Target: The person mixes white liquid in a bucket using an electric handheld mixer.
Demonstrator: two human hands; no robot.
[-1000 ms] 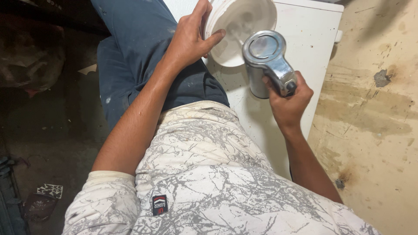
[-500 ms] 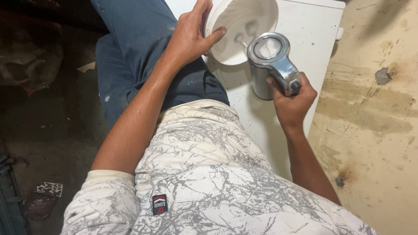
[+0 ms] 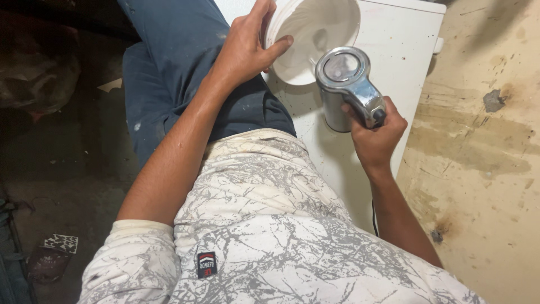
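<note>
1. Our right hand (image 3: 376, 135) is clamped on the black-tipped handle of the polished steel kettle with its round glass lid (image 3: 347, 84), fingers wrapped together round the grip and the thumb over the top. Against half a second ago, the kettle sits a touch lower and closer to us, its lid facing up; the body stands over the white surface, just beside the bowl.

2. Our left hand (image 3: 247, 48) grips the near rim of the white, smooth-walled plastic bowl (image 3: 315, 39): thumb hooked inside the rim, the other fingers spread along the outside. That grip matches the earlier views; the bowl has barely shifted.

3. We judge from this that the kettle is being steadied upright next to the bowl, not tipped, and that no liquid is visible passing between them.

4. Materials: the kettle is mirror-bright metal, cylindrical, with a curved shiny handle; the bowl is matte, round and deep, with a faintly smeared inside.

5. Beneath both lies a flat white cabinet top (image 3: 405, 34), speckled with small dark marks.

6. Further out are our blue trousers (image 3: 169, 50), a white marbled shirt (image 3: 270, 225), and a stained, rough beige floor (image 3: 489, 157).
</note>
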